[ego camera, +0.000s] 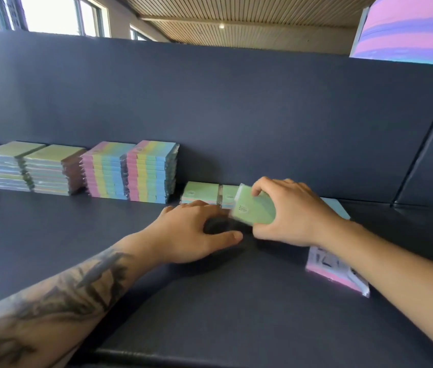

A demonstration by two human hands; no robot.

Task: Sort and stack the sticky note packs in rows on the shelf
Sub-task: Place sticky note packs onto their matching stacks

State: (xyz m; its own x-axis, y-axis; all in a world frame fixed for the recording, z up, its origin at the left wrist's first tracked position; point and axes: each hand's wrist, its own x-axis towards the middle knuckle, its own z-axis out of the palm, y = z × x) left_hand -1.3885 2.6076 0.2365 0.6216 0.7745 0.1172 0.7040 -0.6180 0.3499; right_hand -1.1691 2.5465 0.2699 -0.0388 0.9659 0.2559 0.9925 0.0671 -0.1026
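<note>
Here right hand [287,211] grips green pack [254,209], tilted above shelf [77,235]; left hand [191,229] spread flat, holding nothing.

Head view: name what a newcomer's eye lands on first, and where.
The right hand, centre frame, grips a green sticky note pack tilted above the dark shelf. The left hand lies open beside it, on a tattooed forearm. Tall pastel-striped stacks line the back wall at left.

Looks like a stationery shop: a dark display shelf [50,235] carries neat rows of wrapped sticky note stacks [130,173] along its back panel [236,115], under a slatted ceiling [250,19] beside big windows [50,14].
</note>
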